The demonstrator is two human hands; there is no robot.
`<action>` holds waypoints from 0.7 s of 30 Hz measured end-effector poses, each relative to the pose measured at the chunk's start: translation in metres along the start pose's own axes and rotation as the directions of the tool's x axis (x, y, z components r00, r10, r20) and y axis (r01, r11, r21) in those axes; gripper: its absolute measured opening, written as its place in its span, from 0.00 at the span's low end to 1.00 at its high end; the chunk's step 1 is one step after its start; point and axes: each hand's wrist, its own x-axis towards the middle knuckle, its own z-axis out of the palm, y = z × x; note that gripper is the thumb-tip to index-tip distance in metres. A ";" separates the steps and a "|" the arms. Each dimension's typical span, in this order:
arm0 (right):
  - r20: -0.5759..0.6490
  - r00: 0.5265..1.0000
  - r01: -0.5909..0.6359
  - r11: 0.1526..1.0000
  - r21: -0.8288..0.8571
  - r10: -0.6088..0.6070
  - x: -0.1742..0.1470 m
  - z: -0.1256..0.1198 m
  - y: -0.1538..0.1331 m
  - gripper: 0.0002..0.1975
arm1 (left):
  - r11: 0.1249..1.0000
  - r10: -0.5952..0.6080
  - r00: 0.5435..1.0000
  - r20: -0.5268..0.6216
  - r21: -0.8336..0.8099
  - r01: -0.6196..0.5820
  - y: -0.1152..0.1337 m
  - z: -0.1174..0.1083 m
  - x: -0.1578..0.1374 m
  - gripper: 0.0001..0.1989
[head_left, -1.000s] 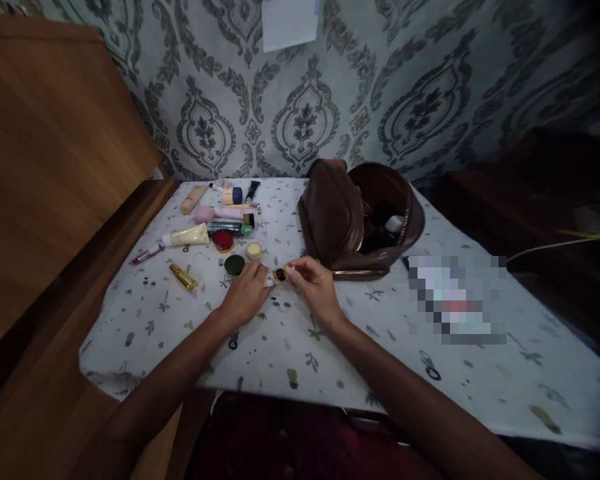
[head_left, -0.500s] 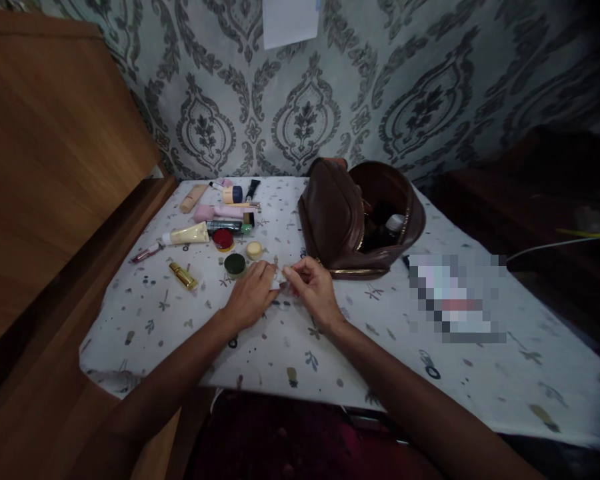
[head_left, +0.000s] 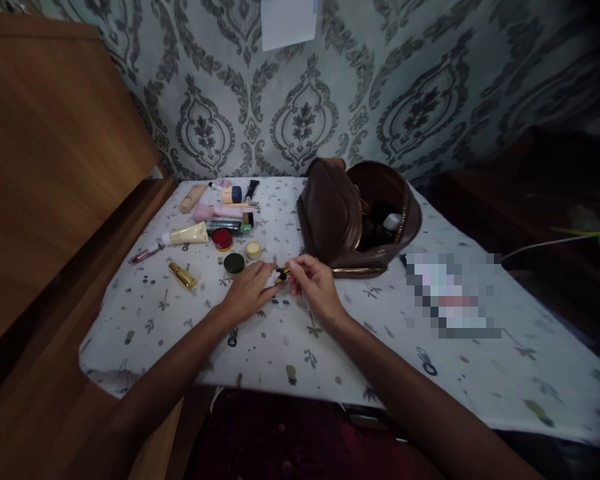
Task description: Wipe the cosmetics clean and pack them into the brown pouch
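Note:
My left hand (head_left: 247, 291) is over the middle of the table, its fingers and thumb closing around a small white thing that is mostly hidden. Facing it, my right hand (head_left: 314, 283) pinches a small black-and-gold item (head_left: 283, 272), whose kind I cannot make out. The item's dark end points at the left hand, and the two hands nearly meet. Just beyond the left fingers sit a small yellow-lidded pot (head_left: 253, 250) and a dark green round container (head_left: 234, 263). Behind the right hand, a brown leather bag (head_left: 330, 207) stands unzipped with a white-capped bottle (head_left: 392, 223) inside.
Left on the patterned tablecloth (head_left: 290, 347) lie a gold tube (head_left: 183, 275), a cream squeeze tube (head_left: 187, 234), a red round container (head_left: 223, 239), a pink brush (head_left: 220, 212) and several other cosmetics. A blurred-out object (head_left: 450, 293) lies right. A wooden cabinet (head_left: 55, 120) borders the left.
The black-and-gold item now shows between my hands, where mostly white showed before. My left fingers have straightened somewhat, and the right hand has shifted slightly.

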 end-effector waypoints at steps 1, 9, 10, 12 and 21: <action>-0.011 1.000 -0.022 0.999 0.025 0.022 0.000 0.000 0.001 0.21 | 1.000 0.006 1.000 0.000 -0.023 -0.006 0.000 0.000 0.000 0.16; -0.025 0.982 -0.172 0.950 0.260 0.185 0.002 0.002 0.000 0.25 | 0.982 0.018 1.000 -0.023 -0.187 -0.022 0.007 -0.003 -0.002 0.17; -0.023 0.982 -0.172 0.947 0.272 0.185 0.003 0.003 -0.001 0.25 | 0.977 0.001 0.999 -0.042 -0.213 -0.010 0.010 -0.003 -0.002 0.17; -0.018 0.983 -0.170 0.945 0.279 0.183 0.002 0.004 -0.002 0.25 | 0.961 -0.062 0.995 -0.076 -0.274 0.039 0.015 -0.006 -0.002 0.15; 0.040 0.991 -0.133 0.946 0.296 0.127 -0.007 0.007 -0.017 0.23 | 0.841 -0.338 0.918 -0.208 -0.505 0.196 0.029 -0.016 0.000 0.20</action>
